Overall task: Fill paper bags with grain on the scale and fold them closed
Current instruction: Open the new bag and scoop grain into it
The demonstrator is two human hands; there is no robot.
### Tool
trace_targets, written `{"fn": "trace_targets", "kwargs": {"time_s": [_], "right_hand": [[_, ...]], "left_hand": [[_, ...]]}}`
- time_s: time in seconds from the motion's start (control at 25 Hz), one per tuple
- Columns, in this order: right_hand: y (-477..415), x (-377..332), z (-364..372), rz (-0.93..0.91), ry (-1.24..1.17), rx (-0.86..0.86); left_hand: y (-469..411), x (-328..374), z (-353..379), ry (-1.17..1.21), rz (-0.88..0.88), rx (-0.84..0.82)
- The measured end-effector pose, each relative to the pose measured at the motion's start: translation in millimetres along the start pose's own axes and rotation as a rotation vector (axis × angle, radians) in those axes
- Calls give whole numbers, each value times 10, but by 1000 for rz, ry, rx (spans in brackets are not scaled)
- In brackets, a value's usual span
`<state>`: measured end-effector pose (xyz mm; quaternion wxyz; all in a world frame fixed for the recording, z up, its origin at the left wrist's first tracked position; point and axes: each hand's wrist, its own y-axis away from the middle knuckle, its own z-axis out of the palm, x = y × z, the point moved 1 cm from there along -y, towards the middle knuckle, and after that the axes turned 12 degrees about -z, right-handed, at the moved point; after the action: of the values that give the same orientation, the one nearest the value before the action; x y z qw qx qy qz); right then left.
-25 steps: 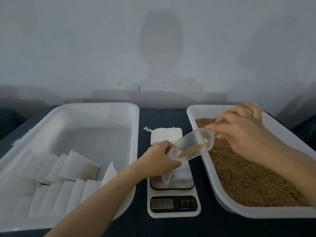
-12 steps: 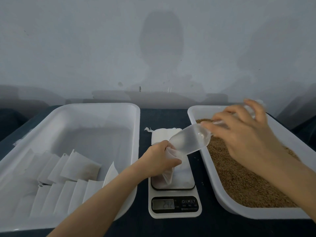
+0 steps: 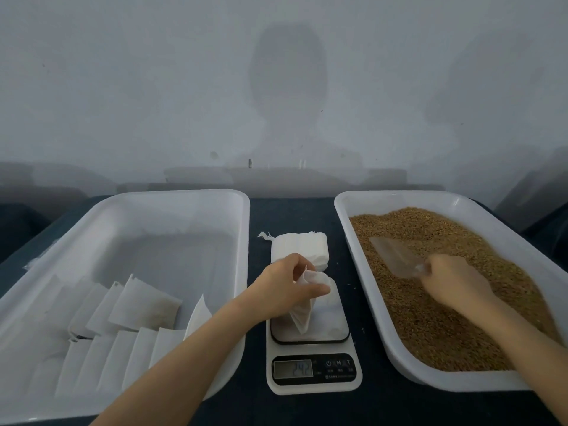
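Note:
A white paper bag [image 3: 304, 312] stands on the platform of the small kitchen scale [image 3: 313, 361], its top pinched by my left hand [image 3: 284, 290]. The scale's display shows a reading. My right hand [image 3: 451, 279] grips the handle of a clear plastic scoop [image 3: 395, 256], which lies flat on the brown grain [image 3: 461, 290] in the white tray [image 3: 347, 229] on the right. A stack of unused white bags [image 3: 298, 245] lies on the dark table behind the scale.
A large white tray [image 3: 184, 204] on the left holds several folded, filled bags [image 3: 144, 305] in rows near its front. The dark table [image 3: 289, 213] ends at a grey wall behind. A few loose grains lie beside the scale.
My right hand carried the scoop away from the bag's mouth, emptied, and lowered it onto the grain in the right tray. My left hand stays on the bag, whose top looks more closed.

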<state>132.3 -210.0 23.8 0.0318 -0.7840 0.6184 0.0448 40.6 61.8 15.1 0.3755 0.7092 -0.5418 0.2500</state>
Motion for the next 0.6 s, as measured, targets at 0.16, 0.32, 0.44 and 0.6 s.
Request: {"fn": "trace_targets", "kwargs": {"time_s": [0.16, 0.32, 0.44, 0.6], "right_hand": [[-1, -116, 3, -13, 152, -103], [172, -486, -120, -303, 172, 262], [363, -999, -178, -581, -174, 125], [384, -1271, -54, -649, -350, -120]], "left_hand": [[-6, 7, -28, 131, 32, -8], [-48, -19, -24, 126, -41, 2], [-69, -43, -23, 34, -8, 53], [-66, -47, 1, 21, 18, 90]]}}
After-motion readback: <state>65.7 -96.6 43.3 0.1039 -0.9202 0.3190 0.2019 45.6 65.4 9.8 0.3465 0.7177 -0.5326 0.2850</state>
